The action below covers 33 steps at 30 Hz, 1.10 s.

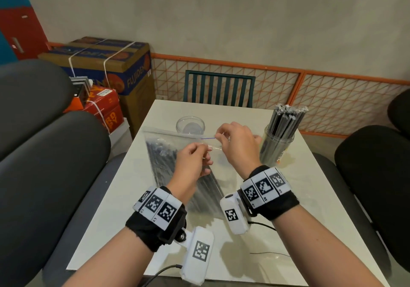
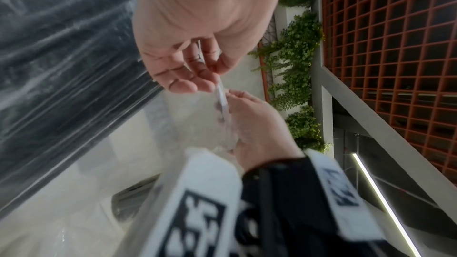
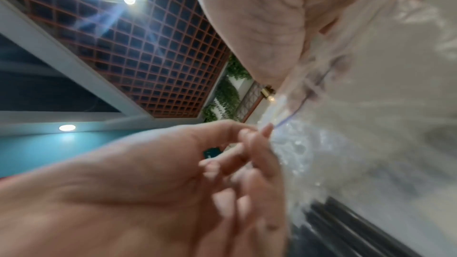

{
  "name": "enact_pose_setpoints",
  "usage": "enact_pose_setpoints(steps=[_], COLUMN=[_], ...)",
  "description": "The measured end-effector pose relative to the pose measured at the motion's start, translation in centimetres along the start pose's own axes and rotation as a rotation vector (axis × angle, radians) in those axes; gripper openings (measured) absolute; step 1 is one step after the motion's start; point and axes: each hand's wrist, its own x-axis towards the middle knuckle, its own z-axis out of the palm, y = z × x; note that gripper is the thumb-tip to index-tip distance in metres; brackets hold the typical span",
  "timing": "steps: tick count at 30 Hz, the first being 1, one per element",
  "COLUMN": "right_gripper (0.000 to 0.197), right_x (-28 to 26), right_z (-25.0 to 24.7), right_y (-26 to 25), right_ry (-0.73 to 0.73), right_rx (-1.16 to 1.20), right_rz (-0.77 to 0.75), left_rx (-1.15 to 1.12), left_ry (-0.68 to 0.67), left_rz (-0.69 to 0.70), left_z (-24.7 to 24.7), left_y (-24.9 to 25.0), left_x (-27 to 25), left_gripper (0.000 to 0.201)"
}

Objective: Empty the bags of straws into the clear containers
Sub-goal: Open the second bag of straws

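A clear zip bag of black straws lies on the white table, its zip strip toward the far side. Both hands are raised over its right top corner. My left hand pinches the near lip of the bag's mouth, and my right hand pinches the far lip just beyond it. In the left wrist view my left hand and right hand hold the thin zip edge between them. An empty clear container stands behind the bag.
A second clear container packed with upright black straws stands at the table's right. A green slatted chair is at the far edge, dark padded seats on both sides, cardboard boxes at the back left.
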Motion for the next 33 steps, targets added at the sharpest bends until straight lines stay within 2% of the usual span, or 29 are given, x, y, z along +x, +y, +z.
enact_pose_setpoints(steps=[3,7,10,18,20,23,25,30,33], right_gripper=[0.015,0.018,0.017,0.016,0.015,0.015,0.014,0.013,0.014], right_x=[0.6,-0.3,-1.0,-0.8,0.2,1.5,1.8,0.4,-0.1], right_z=[0.4,1.1,1.5,1.4,1.6,1.7,1.8,2.5,2.5], right_y=[0.8,-0.3,-1.3,-1.4,-1.0,0.3,0.8,-0.9,-1.9], right_ry=[0.021,-0.096,-0.084,-0.137,-0.111,-0.046,-0.030,-0.139,-0.136], right_rx=[0.045,-0.032,0.024,0.095,0.141,0.308,0.343,0.298,0.288], right_rz=[0.084,-0.018,-0.074,-0.118,-0.057,0.164,0.231,0.033,-0.017], left_rx=[0.013,0.087,0.139,0.040,0.045,0.014,0.007,0.087,0.120], left_ry=[-0.031,-0.068,-0.076,0.096,0.092,0.054,0.034,-0.006,0.079], left_rz=[-0.017,-0.023,-0.002,0.021,0.034,0.022,0.011,-0.007,0.001], left_z=[-0.3,-0.7,-0.6,-1.8,-1.8,-2.0,-2.3,-2.4,-2.6], left_y=[-0.9,-1.0,-0.7,0.6,0.8,0.3,0.0,0.0,0.8], left_x=[-0.8,-0.6,-0.4,0.9,1.0,0.3,0.1,0.5,1.2], left_gripper=[0.016,0.018,0.021,0.022,0.022,0.024,0.024,0.022,0.024])
